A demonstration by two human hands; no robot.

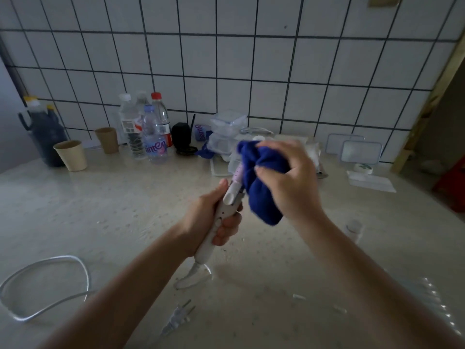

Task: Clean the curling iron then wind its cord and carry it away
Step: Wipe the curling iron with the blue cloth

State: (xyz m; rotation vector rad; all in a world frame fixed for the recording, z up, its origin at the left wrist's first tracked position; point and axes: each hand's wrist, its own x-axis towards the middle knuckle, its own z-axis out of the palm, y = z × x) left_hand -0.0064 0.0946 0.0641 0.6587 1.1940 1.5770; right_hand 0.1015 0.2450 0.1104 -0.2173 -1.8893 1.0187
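My left hand (205, 219) grips the one white curling iron (226, 202) by its handle, above the tabletop (113, 210). My right hand (289, 177) clutches one blue cloth (261, 192) bunched round its barrel. Its cord (45, 285) loops at my left, plug (176, 318) nearby. Behind stand four clear bottles (152, 137) and two paper cups (71, 154).
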